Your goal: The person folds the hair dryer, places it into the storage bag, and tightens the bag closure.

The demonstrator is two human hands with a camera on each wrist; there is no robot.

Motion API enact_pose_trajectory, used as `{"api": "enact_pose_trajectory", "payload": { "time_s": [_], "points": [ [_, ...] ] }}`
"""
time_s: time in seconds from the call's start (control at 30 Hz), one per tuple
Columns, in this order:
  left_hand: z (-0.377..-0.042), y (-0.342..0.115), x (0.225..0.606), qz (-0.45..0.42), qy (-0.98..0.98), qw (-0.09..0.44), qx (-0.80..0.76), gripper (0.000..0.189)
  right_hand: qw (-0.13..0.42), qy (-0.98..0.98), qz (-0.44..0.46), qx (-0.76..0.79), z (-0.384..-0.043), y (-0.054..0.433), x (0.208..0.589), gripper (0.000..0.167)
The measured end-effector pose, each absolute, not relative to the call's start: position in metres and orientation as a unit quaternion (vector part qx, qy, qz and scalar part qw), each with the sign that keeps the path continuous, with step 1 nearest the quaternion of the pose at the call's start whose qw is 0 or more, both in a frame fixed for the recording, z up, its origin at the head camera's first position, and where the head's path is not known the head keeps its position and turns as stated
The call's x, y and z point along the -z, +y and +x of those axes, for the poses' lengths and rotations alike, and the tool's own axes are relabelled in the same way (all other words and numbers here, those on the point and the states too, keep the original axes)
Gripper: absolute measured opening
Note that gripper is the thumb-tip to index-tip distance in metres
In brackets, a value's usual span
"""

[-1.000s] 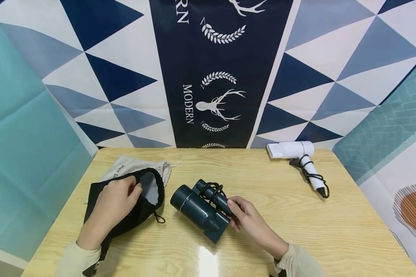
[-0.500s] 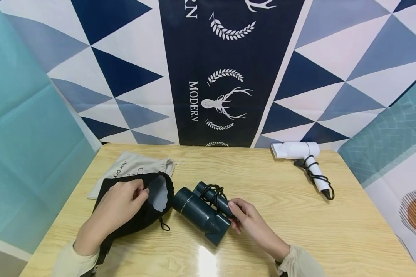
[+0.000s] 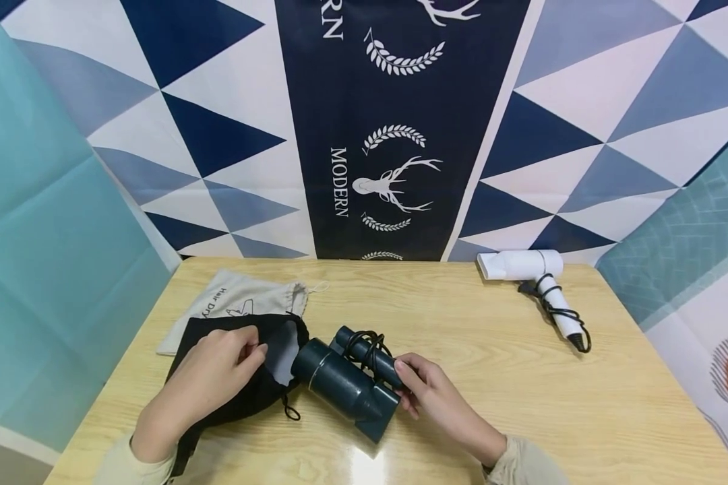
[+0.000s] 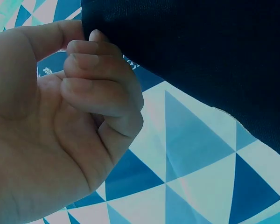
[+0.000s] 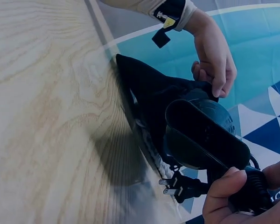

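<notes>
A dark teal hair dryer with its black cord wound round the handle is in my right hand, which grips the handle's end. Its wide round end is right at the mouth of a black drawstring bag. With curled fingers, my left hand pinches the bag's upper rim, holding the mouth open so that the grey lining shows. The right wrist view faces the dryer's flat nozzle, its two-pronged plug hanging below. Black cloth stretches from my left fingertips in the left wrist view.
Under and behind the black bag lies a light grey drawstring pouch printed with "Hair Dry" lettering. A white hair dryer with a wrapped black cord rests at the table's back right. Patterned cloth walls surround the wooden table.
The teal dryer has moved left in my right hand, its round end coming up to the black bag's mouth. My left hand and the bag have shifted slightly right.
</notes>
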State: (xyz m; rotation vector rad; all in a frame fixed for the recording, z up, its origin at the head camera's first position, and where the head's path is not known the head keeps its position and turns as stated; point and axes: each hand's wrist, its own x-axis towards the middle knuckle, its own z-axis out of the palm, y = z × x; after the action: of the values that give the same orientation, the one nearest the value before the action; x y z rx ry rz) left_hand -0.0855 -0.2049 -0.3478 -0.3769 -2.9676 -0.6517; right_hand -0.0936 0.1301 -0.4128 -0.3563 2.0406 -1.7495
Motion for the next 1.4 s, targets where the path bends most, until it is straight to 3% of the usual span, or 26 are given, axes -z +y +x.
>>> {"api": "enact_pose_trajectory", "payload": {
  "time_s": [0.43, 1.1, 1.4],
  "points": [
    [-0.086, -0.205, 0.350, -0.118, -0.971, 0.041, 0.206, 0.034, 0.221, 0.734, -0.158, 0.623, -0.107, 0.094, 0.416, 0.039],
    [-0.088, -0.186, 0.360, -0.141, -0.967, 0.068, 0.203, 0.035, 0.205, 0.770, -0.216, 0.564, -0.109, 0.081, 0.414, 0.035],
    [-0.085, -0.184, 0.366, -0.140, -0.963, 0.075, 0.216, 0.035, 0.222, 0.759, -0.200, 0.578, -0.110, 0.071, 0.415, 0.035]
  ]
}}
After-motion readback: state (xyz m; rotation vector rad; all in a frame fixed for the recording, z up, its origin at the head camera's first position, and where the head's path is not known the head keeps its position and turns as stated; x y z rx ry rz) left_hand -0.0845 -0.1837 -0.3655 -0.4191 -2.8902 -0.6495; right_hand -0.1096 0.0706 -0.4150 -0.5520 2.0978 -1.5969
